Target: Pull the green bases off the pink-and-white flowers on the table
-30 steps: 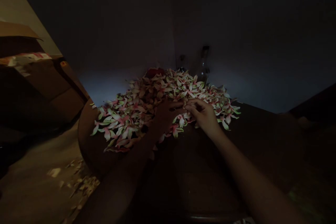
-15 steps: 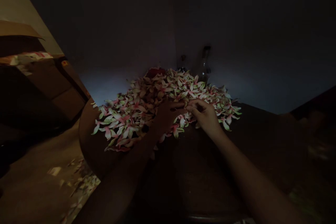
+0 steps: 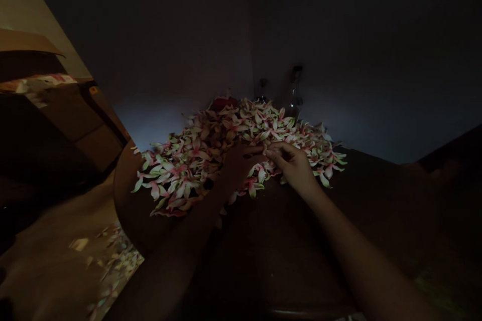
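A wide heap of pink, white and pale green flower petal pieces (image 3: 184, 175) covers the back of a dark round table (image 3: 126, 200). My left hand (image 3: 239, 163), deep in shadow, reaches over the front of the heap, thumb and forefinger closed toward the other hand. My right hand (image 3: 295, 163) meets it fingertip to fingertip, thumb and forefinger pinched. Between the two sets of fingertips is a small pale petal piece (image 3: 265, 149), mostly hidden by the fingers. The dim light blurs its outline.
Behind the heap stand a clear glass bottle (image 3: 292, 103) and a red object (image 3: 225, 103), close to the wall corner. Open cardboard boxes (image 3: 90, 133) are at the left. More petal pieces (image 3: 126, 261) lie on the floor below the table's left edge.
Both hands stay nearly in place. The fingertips have shifted very slightly, and the small piece between them shows less than before.
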`<state>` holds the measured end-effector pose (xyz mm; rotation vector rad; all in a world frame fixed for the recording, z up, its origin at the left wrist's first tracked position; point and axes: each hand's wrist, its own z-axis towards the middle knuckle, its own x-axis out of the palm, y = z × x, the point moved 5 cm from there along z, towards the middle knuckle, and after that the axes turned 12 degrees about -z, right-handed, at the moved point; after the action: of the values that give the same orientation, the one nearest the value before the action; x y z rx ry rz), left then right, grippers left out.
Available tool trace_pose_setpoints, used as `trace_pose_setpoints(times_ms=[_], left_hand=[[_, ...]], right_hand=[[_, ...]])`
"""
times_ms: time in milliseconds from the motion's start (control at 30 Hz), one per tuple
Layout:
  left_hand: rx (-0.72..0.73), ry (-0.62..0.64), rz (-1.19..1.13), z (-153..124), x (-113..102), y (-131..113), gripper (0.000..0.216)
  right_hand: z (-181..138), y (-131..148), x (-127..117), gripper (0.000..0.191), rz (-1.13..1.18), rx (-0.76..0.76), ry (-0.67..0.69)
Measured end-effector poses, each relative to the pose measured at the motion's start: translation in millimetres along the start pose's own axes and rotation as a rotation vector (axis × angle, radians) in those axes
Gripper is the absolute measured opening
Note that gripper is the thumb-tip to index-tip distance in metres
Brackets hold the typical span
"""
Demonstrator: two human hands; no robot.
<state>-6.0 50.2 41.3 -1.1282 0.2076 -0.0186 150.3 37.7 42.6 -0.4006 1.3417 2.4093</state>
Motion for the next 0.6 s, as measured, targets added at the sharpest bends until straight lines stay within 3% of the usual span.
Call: trace_pose_setpoints(times_ms=[600], left_hand=[[-0.017,-0.022,-0.015,0.9,0.4,2.5,0.025]], right_hand=[[0.3,-0.6,-0.1,0.024,-0.048,-0.028,0.032]])
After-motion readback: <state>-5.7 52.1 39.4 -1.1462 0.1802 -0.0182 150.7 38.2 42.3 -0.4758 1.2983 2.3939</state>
